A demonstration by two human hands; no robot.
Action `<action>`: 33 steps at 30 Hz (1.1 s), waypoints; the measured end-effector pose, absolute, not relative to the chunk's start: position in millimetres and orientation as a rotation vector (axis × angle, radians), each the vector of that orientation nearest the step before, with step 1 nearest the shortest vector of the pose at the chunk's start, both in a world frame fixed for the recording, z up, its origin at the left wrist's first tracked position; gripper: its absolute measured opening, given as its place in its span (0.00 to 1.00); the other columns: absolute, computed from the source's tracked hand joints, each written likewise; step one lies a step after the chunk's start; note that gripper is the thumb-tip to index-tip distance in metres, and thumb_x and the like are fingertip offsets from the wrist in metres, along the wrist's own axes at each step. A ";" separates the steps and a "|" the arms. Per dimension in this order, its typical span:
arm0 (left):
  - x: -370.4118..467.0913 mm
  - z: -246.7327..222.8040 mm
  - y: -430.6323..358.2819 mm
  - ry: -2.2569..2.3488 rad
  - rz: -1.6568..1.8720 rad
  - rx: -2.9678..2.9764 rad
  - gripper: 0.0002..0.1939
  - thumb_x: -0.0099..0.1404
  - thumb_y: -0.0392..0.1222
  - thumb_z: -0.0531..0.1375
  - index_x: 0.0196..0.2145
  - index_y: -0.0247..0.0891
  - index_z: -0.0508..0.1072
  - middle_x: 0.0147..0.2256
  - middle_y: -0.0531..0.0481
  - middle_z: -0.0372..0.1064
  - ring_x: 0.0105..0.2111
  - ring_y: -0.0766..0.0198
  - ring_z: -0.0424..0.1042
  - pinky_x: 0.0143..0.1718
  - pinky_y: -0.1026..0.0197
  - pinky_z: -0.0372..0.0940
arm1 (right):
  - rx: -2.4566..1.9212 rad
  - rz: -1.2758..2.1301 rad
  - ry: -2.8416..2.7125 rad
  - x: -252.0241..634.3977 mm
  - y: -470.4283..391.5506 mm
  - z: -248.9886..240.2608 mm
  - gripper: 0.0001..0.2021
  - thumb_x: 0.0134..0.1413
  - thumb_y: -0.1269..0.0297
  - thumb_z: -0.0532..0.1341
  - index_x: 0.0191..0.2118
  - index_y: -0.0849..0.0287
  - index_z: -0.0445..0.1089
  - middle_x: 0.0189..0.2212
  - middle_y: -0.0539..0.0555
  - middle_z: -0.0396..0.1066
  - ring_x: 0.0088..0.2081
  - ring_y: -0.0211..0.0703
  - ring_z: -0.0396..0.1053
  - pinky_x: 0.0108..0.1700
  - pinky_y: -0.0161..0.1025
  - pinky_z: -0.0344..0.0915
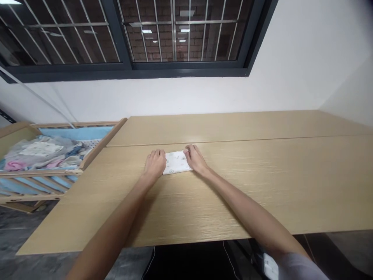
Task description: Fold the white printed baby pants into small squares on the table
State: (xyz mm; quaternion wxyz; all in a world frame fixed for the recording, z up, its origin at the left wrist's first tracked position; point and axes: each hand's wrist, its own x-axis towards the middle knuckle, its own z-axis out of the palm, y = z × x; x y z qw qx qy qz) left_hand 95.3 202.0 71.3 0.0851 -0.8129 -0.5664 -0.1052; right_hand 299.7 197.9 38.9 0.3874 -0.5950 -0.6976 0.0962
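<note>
A small white cloth (176, 162) with a sparse printed pattern lies folded into a flat rectangle on the wooden table (262, 175). My left hand (156, 162) is at the cloth's left edge, fingers curled and pressed together on it. At the right edge my right hand (196, 158) pinches the upper right corner between thumb and fingers. Both hands rest low, at the table surface. The fingertips of my left hand are partly hidden by the hand itself.
To the left of the table stands a wooden crib (103, 149) with blue lining, holding a heap of clothes and cloths (43, 151). Behind the table are a white wall (175, 95) and a barred window (186, 70). A seam runs along the tabletop.
</note>
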 end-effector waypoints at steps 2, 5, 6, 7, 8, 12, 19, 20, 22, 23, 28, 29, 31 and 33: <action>98.0 70.7 194.0 -1.665 -0.423 -2.416 0.22 0.76 0.42 0.42 0.56 0.28 0.66 0.53 0.31 0.70 0.54 0.46 0.67 0.56 0.48 0.61 | -1.462 0.126 -1.811 298.5 187.8 45.2 0.19 0.70 0.61 0.49 0.58 0.66 0.64 0.55 0.68 0.68 0.58 0.54 0.64 0.61 0.49 0.60; 108.6 63.6 177.9 -1.521 -0.663 -2.533 0.30 0.76 0.51 0.41 0.65 0.27 0.55 0.63 0.31 0.61 0.63 0.49 0.60 0.63 0.49 0.55 | -1.354 0.053 -2.057 292.8 172.2 48.9 0.26 0.70 0.59 0.48 0.66 0.67 0.57 0.66 0.68 0.58 0.67 0.57 0.55 0.67 0.54 0.52; 112.7 58.8 173.1 -1.459 -0.705 -2.600 0.32 0.76 0.53 0.41 0.67 0.25 0.52 0.65 0.30 0.57 0.66 0.49 0.57 0.65 0.49 0.53 | -1.318 0.061 -2.161 290.4 168.2 47.3 0.27 0.69 0.59 0.48 0.68 0.68 0.54 0.68 0.67 0.54 0.69 0.57 0.51 0.68 0.54 0.49; 116.4 53.1 169.1 -1.412 -0.709 -2.667 0.34 0.76 0.54 0.41 0.68 0.24 0.49 0.68 0.29 0.53 0.68 0.48 0.52 0.67 0.48 0.51 | -1.288 0.074 -2.257 288.3 165.1 44.7 0.29 0.69 0.60 0.48 0.70 0.68 0.52 0.70 0.66 0.51 0.70 0.56 0.48 0.70 0.55 0.46; 119.1 47.1 166.3 -1.389 -0.676 -2.721 0.37 0.76 0.55 0.40 0.69 0.22 0.47 0.69 0.28 0.49 0.70 0.47 0.48 0.68 0.46 0.49 | -1.269 0.086 -2.336 286.9 162.9 41.4 0.29 0.69 0.61 0.47 0.71 0.68 0.50 0.71 0.65 0.49 0.71 0.55 0.45 0.71 0.55 0.42; 116.1 27.3 165.8 -1.403 -0.550 -2.783 0.41 0.75 0.58 0.40 0.69 0.17 0.44 0.70 0.24 0.43 0.72 0.45 0.41 0.70 0.44 0.44 | -1.329 0.134 -2.428 291.0 161.0 32.7 0.31 0.71 0.55 0.45 0.72 0.67 0.47 0.72 0.64 0.46 0.73 0.53 0.42 0.72 0.55 0.35; 97.2 12.3 179.2 -1.472 -0.534 -2.679 0.43 0.74 0.62 0.40 0.69 0.18 0.47 0.69 0.22 0.44 0.71 0.40 0.45 0.68 0.41 0.50 | -1.565 0.375 -2.287 312.6 161.8 36.9 0.40 0.69 0.40 0.39 0.74 0.66 0.42 0.73 0.63 0.41 0.74 0.52 0.37 0.72 0.52 0.37; 96.8 11.9 180.0 -1.463 -0.537 -2.677 0.43 0.74 0.62 0.40 0.69 0.18 0.47 0.69 0.22 0.44 0.71 0.40 0.45 0.68 0.40 0.50 | -1.564 0.399 -2.280 313.4 161.4 37.1 0.41 0.69 0.39 0.39 0.74 0.66 0.41 0.73 0.64 0.41 0.74 0.52 0.37 0.72 0.52 0.37; 96.2 15.2 180.4 -1.424 -0.576 -2.665 0.43 0.74 0.62 0.41 0.69 0.18 0.46 0.69 0.21 0.44 0.70 0.39 0.45 0.67 0.39 0.50 | -1.535 0.390 -2.264 313.8 160.7 37.8 0.41 0.69 0.39 0.40 0.74 0.66 0.40 0.73 0.65 0.38 0.74 0.54 0.35 0.71 0.54 0.39; 95.6 19.1 180.2 -1.384 -0.606 -2.667 0.44 0.73 0.63 0.43 0.69 0.19 0.47 0.69 0.21 0.46 0.70 0.39 0.47 0.66 0.39 0.51 | -1.505 0.357 -2.255 313.9 160.5 38.5 0.40 0.69 0.39 0.41 0.74 0.66 0.41 0.74 0.66 0.37 0.74 0.55 0.35 0.71 0.56 0.40; 86.1 47.0 178.9 -1.187 -0.615 -2.775 0.36 0.68 0.65 0.53 0.62 0.34 0.62 0.59 0.34 0.67 0.57 0.44 0.67 0.58 0.43 0.60 | -1.281 0.238 -2.264 319.0 160.5 44.0 0.37 0.67 0.42 0.51 0.71 0.61 0.50 0.71 0.67 0.47 0.71 0.58 0.45 0.69 0.58 0.45; 84.0 50.0 179.1 -1.183 -0.593 -2.784 0.35 0.67 0.65 0.55 0.60 0.35 0.64 0.57 0.36 0.69 0.55 0.45 0.68 0.56 0.44 0.60 | -1.255 0.266 -2.283 320.6 160.8 44.3 0.37 0.66 0.43 0.52 0.71 0.61 0.50 0.70 0.66 0.50 0.70 0.59 0.48 0.68 0.58 0.46; 81.1 50.7 180.7 -1.186 -0.562 -2.780 0.37 0.64 0.66 0.58 0.59 0.35 0.66 0.56 0.35 0.69 0.55 0.43 0.68 0.56 0.43 0.60 | -1.234 0.331 -2.320 323.3 161.8 42.8 0.38 0.64 0.45 0.56 0.71 0.60 0.49 0.69 0.66 0.53 0.69 0.59 0.50 0.68 0.58 0.46; 80.1 46.1 183.6 -1.189 -0.557 -2.770 0.37 0.64 0.64 0.60 0.59 0.33 0.65 0.58 0.34 0.68 0.56 0.42 0.67 0.56 0.43 0.59 | -1.234 0.373 -2.326 324.6 163.8 38.9 0.38 0.62 0.50 0.59 0.71 0.61 0.49 0.69 0.66 0.53 0.69 0.59 0.51 0.68 0.58 0.46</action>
